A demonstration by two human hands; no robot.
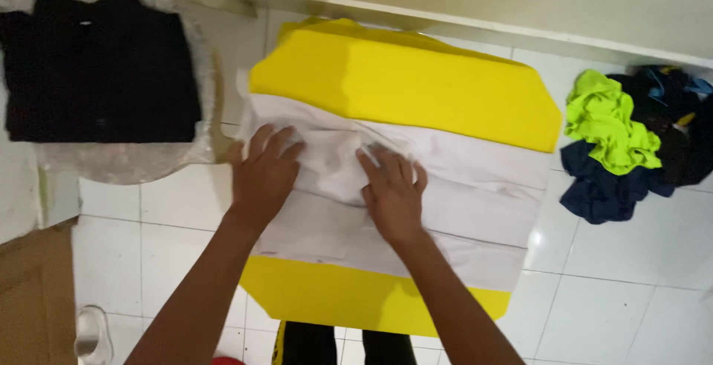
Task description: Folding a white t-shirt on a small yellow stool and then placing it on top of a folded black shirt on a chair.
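Your left hand [264, 176] and right hand [392, 194] press flat, fingers spread, on the white garment [460, 209], pinning its fold against the yellow folding board [416, 86] beneath.

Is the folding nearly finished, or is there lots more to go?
Some looks done: a folded black stack sits on clear plastic at the upper left. In hand: the left hand and right hand press flat on a white garment, partly folded on the yellow board. Left: a loose pile of clothes, neon green, navy and black, lies unfolded on the tiles at the right. So it's probably midway.
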